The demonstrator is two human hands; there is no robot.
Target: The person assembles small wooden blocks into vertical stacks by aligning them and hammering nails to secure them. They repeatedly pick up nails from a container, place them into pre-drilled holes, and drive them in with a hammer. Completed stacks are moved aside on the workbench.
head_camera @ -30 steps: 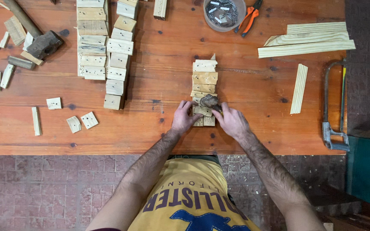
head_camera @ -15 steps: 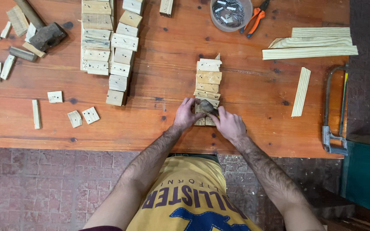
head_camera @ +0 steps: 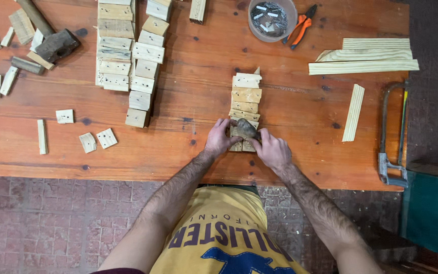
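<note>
Both hands, the left hand [head_camera: 219,140] and the right hand [head_camera: 272,150], are crowding the near end of a short row of wooden blocks [head_camera: 246,99], blocking approach from the table's front edge. Bare tabletop [head_camera: 300,109] is lying open to the right of the row, up to a lone wooden slat [head_camera: 354,112]. To the left, a clear lane is running between the row and two long columns of wooden blocks [head_camera: 128,56]. Beyond the row, a tub of nails [head_camera: 272,18] and orange-handled pliers [head_camera: 300,25] are narrowing the far side.
</note>
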